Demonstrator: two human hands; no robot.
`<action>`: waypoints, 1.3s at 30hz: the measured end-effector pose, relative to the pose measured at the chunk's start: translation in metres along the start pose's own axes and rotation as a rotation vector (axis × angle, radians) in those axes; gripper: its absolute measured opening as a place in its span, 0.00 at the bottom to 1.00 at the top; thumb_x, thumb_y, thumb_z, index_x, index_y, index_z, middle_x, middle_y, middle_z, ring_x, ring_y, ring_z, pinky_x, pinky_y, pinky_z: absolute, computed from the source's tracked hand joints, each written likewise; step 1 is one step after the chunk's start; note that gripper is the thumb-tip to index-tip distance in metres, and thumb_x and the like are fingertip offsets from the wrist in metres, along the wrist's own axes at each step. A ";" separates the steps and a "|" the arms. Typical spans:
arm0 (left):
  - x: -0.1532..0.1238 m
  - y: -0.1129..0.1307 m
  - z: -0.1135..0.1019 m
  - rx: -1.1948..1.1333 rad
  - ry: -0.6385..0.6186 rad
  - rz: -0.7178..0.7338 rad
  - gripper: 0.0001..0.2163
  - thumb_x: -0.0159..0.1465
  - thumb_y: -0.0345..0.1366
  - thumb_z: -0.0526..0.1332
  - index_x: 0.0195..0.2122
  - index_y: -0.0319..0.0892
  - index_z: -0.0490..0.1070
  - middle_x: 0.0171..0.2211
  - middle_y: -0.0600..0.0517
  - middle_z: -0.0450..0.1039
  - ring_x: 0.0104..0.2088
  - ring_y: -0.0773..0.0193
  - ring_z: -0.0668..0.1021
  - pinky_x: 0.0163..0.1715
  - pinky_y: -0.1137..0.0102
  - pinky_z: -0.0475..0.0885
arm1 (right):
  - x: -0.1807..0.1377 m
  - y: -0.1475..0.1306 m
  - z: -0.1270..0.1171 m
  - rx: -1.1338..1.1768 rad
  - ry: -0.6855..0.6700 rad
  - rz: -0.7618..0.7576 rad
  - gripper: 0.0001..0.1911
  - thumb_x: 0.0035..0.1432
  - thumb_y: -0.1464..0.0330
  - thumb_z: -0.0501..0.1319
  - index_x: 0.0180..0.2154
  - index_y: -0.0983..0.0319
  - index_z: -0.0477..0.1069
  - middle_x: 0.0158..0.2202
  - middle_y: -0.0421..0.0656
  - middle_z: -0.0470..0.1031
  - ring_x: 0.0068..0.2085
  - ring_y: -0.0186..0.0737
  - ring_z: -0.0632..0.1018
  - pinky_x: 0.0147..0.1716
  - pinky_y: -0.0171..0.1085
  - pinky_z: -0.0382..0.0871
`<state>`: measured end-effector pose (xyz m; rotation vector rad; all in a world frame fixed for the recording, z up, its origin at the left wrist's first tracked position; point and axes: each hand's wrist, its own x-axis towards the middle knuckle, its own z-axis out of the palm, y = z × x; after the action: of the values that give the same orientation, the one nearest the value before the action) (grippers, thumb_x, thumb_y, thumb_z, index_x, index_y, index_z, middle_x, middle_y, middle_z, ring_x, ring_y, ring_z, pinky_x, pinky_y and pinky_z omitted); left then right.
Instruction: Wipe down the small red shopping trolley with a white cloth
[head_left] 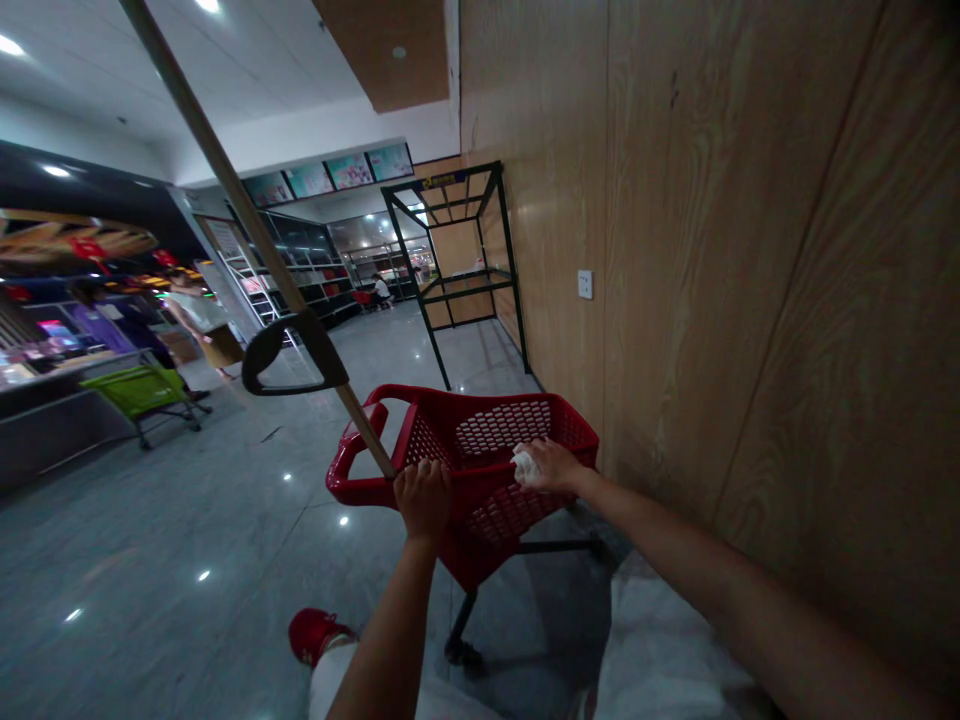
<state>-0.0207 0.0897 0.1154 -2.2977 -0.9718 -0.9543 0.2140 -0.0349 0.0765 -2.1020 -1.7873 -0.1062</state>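
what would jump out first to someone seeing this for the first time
Probably the red cart in the middle, beside the wood wall, with the left hand at its near rim and the right hand holding a white wad there. Next, the long pole slanting from that rim to the top left. Farther off at left, a green cart.

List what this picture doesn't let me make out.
In the head view:
Pole: upper end cut off by the top edge.
Red cart: basket floor hidden by its near wall.
White wad: partly covered by the right hand.
Overhead signs: lettering too small and blurred.
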 end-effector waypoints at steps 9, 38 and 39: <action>0.005 0.005 0.004 0.016 -0.118 0.061 0.16 0.67 0.35 0.47 0.29 0.43 0.72 0.31 0.47 0.74 0.36 0.56 0.71 0.44 0.59 0.59 | 0.007 -0.012 0.003 -0.004 -0.021 0.057 0.26 0.48 0.64 0.64 0.51 0.60 0.68 0.45 0.47 0.74 0.40 0.45 0.77 0.38 0.36 0.68; 0.040 -0.054 0.089 -0.038 -0.173 0.123 0.15 0.65 0.38 0.49 0.45 0.45 0.74 0.54 0.44 0.70 0.59 0.50 0.65 0.58 0.52 0.57 | 0.025 0.080 0.031 0.235 -0.005 -0.093 0.17 0.55 0.68 0.61 0.48 0.61 0.70 0.47 0.47 0.73 0.48 0.42 0.74 0.47 0.37 0.66; 0.043 -0.055 0.094 -0.036 -0.160 0.092 0.16 0.65 0.38 0.49 0.47 0.44 0.74 0.56 0.43 0.69 0.62 0.48 0.62 0.59 0.49 0.56 | 0.025 0.083 0.034 0.240 0.012 -0.093 0.19 0.54 0.70 0.61 0.49 0.62 0.69 0.48 0.47 0.73 0.49 0.43 0.73 0.48 0.37 0.66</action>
<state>-0.0008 0.2030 0.0942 -2.4570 -0.9099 -0.7658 0.2923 -0.0100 0.0333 -1.8482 -1.7931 0.0679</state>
